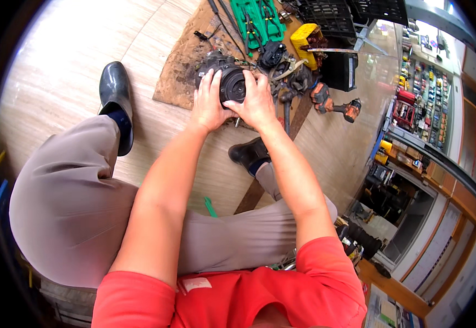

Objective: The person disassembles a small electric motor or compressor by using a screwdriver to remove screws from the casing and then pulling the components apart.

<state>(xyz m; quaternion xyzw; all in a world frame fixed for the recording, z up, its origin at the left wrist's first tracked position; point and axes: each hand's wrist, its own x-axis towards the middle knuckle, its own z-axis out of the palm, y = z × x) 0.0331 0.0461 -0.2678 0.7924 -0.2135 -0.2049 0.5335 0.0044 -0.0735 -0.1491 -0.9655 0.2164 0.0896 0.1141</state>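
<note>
A black round pulley point(232, 85) sits on the front of a dark, dirty metal unit point(207, 64) that looks like a car air-conditioning compressor. My left hand point(210, 104) is wrapped round the pulley's left side, fingers pointing away from me. From the right, my right hand point(255, 103) grips the other side, its fingers over the rim. Both thumbs come close together at the near edge. A short shiny metal piece point(237, 122) shows just below the hands; what it belongs to is hidden. The unit rests on a stained brown board point(175, 82) on the floor.
Beyond my hands lie a green tool tray point(256, 44) with pliers, a yellow container point(303, 42) and dark greasy parts point(295, 81). An orange and black cordless tool point(321, 98) lies right of them. Black crates point(325, 19) stand behind. My boots point(114, 85) flank the work.
</note>
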